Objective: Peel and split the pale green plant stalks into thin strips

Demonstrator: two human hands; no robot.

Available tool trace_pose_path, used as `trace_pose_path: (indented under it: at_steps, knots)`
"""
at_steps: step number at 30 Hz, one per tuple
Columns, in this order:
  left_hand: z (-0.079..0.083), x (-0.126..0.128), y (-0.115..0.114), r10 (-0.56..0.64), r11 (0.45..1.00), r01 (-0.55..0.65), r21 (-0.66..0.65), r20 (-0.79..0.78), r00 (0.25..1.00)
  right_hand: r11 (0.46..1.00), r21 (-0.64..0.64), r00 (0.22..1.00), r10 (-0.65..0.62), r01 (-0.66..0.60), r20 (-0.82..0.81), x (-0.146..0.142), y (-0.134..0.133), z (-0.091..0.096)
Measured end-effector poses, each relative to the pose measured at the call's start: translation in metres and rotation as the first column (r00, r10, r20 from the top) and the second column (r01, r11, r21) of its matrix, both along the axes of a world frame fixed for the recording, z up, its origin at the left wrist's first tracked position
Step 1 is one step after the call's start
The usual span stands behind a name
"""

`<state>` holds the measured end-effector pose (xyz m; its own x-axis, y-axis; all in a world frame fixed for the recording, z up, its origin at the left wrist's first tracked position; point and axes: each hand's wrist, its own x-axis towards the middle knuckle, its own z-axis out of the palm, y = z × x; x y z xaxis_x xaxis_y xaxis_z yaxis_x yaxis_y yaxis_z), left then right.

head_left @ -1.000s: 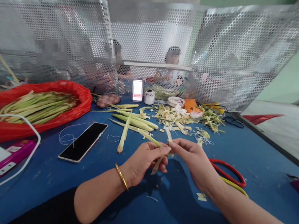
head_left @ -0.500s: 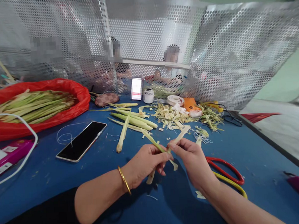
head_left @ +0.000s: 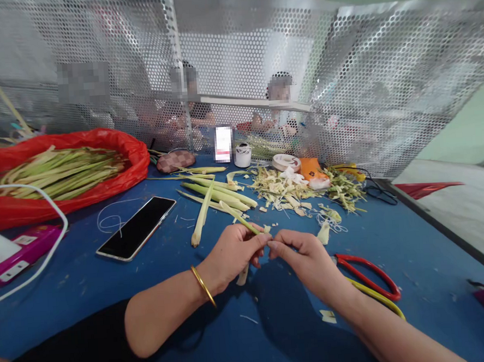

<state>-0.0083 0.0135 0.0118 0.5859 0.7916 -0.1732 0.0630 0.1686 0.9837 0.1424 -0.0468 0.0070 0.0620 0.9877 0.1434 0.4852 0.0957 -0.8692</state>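
My left hand, with a gold bangle at the wrist, is closed round a thin green-and-pale plant stalk that sticks out past the fingers towards the far side and below the palm. My right hand is pinched at the stalk's middle, fingertips touching those of the left hand. Both hands hover just above the blue table. Several peeled stalks lie just beyond the hands. A heap of pale trimmings sits behind them.
A red bag of green stalks is at the left. A black phone lies left of the hands. Red and yellow handled scissors lie at the right. A perforated metal screen walls the table's far side, with people behind it.
The pale strip that my right hand was pulling off the stalk is no longer seen. My right hand has come back to pinch the stalk beside the left fingertips.
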Motion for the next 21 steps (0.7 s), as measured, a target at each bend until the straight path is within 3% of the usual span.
trace_pose_path:
  at_steps: [9,15,21]
  knots:
    - [0.004,-0.002,0.006,-0.039,0.999,0.040,-0.007,0.023,0.999,0.998,0.057,0.996,0.018,-0.023,0.082,0.005,-0.001,0.005]
    - [-0.001,-0.002,0.013,-0.004,0.990,0.014,-0.138,0.074,0.997,0.984,0.162,0.952,0.028,-0.080,0.304,0.002,0.000,0.004]
    - [0.007,-0.004,0.006,-0.047,0.996,0.050,-0.070,0.050,0.998,0.949,0.286,0.931,-0.218,0.132,0.294,0.012,0.000,0.012]
